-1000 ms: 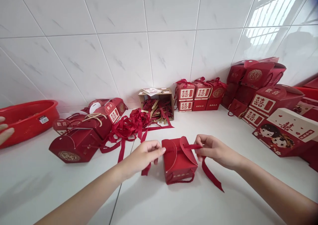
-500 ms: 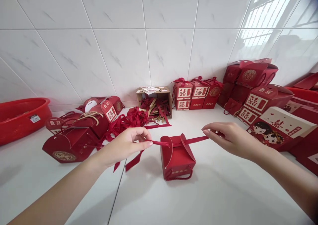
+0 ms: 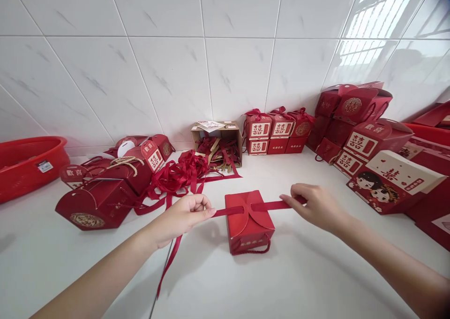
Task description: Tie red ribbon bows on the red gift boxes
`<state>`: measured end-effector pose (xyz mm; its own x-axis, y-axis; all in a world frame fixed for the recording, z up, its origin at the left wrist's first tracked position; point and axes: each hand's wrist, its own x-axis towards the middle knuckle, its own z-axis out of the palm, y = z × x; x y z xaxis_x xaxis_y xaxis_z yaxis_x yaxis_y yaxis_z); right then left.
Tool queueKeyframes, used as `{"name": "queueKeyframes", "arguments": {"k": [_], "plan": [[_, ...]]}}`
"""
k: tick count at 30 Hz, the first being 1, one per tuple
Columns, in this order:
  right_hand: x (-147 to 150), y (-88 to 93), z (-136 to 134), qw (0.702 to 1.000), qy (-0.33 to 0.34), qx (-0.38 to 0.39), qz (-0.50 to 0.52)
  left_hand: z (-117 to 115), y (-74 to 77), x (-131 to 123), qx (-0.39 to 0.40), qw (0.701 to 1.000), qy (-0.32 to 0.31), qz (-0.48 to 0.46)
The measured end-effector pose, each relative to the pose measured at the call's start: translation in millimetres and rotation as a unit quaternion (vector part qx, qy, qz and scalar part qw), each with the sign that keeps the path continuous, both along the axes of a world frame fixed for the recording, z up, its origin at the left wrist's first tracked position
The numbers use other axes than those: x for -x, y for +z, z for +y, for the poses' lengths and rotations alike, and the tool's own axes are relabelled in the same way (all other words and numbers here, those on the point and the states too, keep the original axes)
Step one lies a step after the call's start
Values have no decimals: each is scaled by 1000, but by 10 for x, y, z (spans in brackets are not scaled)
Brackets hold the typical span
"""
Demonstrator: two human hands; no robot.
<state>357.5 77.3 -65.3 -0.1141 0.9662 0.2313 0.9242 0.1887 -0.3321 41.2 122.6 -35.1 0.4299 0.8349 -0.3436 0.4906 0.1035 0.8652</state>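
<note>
A small red box [image 3: 249, 225] stands on the white table, its curved top flaps folded down and meeting in the middle. A red ribbon [image 3: 272, 206] runs through slots in the flaps and out to both sides. Left of the box, my left hand [image 3: 191, 216] pinches one side of the ribbon between thumb and fingers, and a long tail hangs below it. On the right, my right hand [image 3: 311, 204] is closed on the other side of the ribbon. A twisted red cord handle hangs at the box's front.
Behind my left hand lies a heap of red ribbons [image 3: 179, 171], beside several red boxes [image 3: 96, 204] and a red basin [image 3: 31, 169]. A cardboard box [image 3: 240, 145] holds more ribbons. Tied boxes [image 3: 277, 145] stand by the wall; stacked boxes [image 3: 372, 140] fill the right.
The box's flaps have come down flat and together. Both hands have dropped lower, the ribbon is drawn level, and its tail now hangs longer below my left hand.
</note>
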Motion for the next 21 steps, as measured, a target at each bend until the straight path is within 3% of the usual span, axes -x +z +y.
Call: {"name": "queueKeyframes", "arguments": {"k": [4, 6, 9, 11, 12, 14, 16, 18, 21], "plan": [[47, -296, 13, 998, 27, 48, 4, 42, -190, 8, -44, 998, 9, 36], [7, -371, 14, 999, 29, 16, -13, 75, -231, 75, -107, 991, 63, 42], [-125, -325, -42, 999, -21, -17, -35, 78, -161, 223, -194, 966, 161, 58], [-183, -220, -125, 995, -21, 97, 33, 11, -77, 286, -148, 979, 130, 59], [-184, -167, -172, 978, 4, 187, 93, -41, -47, 292, -88, 992, 77, 56], [-125, -101, -248, 913, 70, 342, 212, -157, -43, 245, 45, 996, -48, 51], [-13, -119, -271, 865, 93, 401, 288, -240, -118, 148, 118, 982, -134, 56], [101, -216, -228, 851, 78, 399, 333, -260, -236, 47, 117, 984, -128, 51], [200, -408, -95, 792, 39, 372, 482, -191, -372, -51, 110, 994, 1, -28]]}}
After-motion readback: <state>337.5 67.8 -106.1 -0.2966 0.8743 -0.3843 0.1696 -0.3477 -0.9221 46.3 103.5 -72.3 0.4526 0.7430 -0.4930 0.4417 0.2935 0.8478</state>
